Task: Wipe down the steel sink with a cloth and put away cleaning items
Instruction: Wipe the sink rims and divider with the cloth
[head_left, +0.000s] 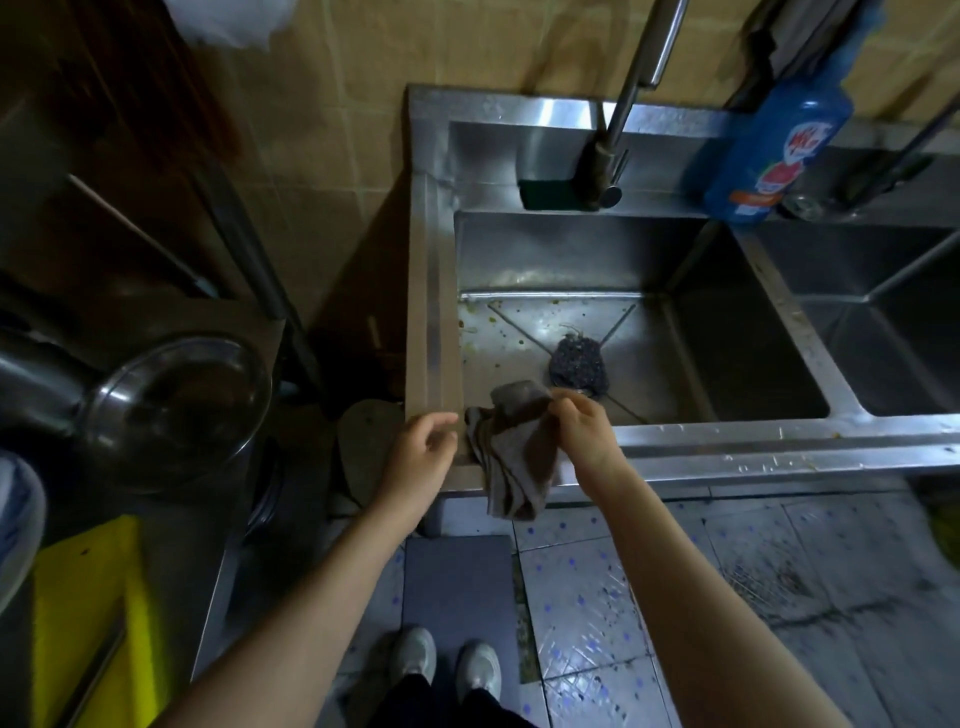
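Forearms: both reach forward from the bottom edge toward the front left corner of the steel sink (779, 436).
Right hand (584, 431): fingers curled around the top of a brown cloth (519, 457), gripping it at the front rim.
Cloth: draped over the front rim, its lower part hanging down the outside of the sink.
Left hand (421, 452): just beside the cloth at the rim's corner, fingers loosely curled, holding nothing.
Basin floor: dark mesh scourer (578, 364) on the drain; food specks toward the back left.
Back ledge: green sponge (550, 195) by the base of the faucet (613, 145); blue detergent bottle (774, 140) to the right.
Left counter: steel bowl (176, 410).
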